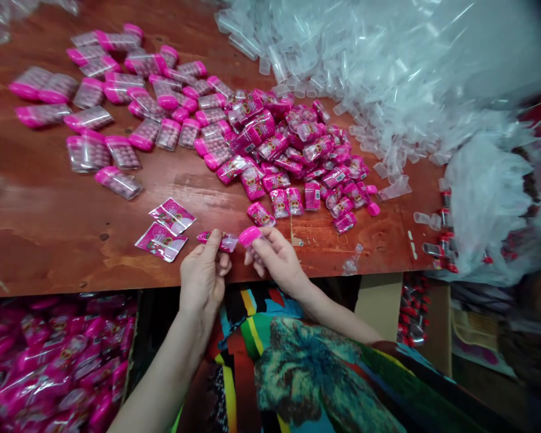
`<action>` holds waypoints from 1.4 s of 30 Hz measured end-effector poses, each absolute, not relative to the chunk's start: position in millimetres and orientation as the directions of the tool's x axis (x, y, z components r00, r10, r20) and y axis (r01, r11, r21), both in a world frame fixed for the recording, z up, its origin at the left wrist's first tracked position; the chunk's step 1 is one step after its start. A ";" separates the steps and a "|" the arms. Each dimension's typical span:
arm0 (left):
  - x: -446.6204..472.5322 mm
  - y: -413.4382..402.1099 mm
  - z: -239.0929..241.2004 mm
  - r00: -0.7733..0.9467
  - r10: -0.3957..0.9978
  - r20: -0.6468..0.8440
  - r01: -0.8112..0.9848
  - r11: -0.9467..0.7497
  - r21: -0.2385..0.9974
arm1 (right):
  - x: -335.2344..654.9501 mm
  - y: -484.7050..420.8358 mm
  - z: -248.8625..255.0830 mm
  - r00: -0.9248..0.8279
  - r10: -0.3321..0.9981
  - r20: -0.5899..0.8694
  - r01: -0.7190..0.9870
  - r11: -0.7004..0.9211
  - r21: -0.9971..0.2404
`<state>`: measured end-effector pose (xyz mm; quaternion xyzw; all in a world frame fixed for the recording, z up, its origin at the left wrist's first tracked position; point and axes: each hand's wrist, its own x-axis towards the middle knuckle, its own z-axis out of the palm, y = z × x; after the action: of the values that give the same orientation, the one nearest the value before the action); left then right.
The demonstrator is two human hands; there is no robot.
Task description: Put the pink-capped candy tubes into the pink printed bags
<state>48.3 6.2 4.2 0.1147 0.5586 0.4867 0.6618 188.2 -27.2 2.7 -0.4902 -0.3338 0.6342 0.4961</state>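
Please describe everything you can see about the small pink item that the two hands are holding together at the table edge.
The pink item is a small container with a rounded, glossy pink cap that looks like plastic, and a flat pink printed sleeve over its other end. It lies roughly level, just above the near edge of the wooden table. The left hand pinches the sleeve end; the right hand holds the cap end with its fingers. Its contents are hidden.
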 end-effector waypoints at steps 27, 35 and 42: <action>46.6 2.2 3.9 -0.013 0.792 -0.610 -0.492 0.527 0.693 | 177.7 -31.4 -12.1 -0.015 0.924 -0.382 -0.330 -0.365 -0.870; 48.0 4.1 0.5 -0.036 0.794 -0.607 -0.495 0.514 0.701 | 179.4 -28.3 -13.6 -0.002 0.932 -0.363 -0.354 -0.340 -0.871; 50.7 3.3 0.9 -0.045 0.796 -0.604 -0.440 0.527 0.727 | 175.7 -34.5 -14.9 0.000 0.932 -0.363 -0.292 -0.347 -0.891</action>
<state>50.7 3.3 0.9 0.1593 0.5582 0.4594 0.6723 175.7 -34.5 -14.9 -0.5185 -0.3085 0.6363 0.4807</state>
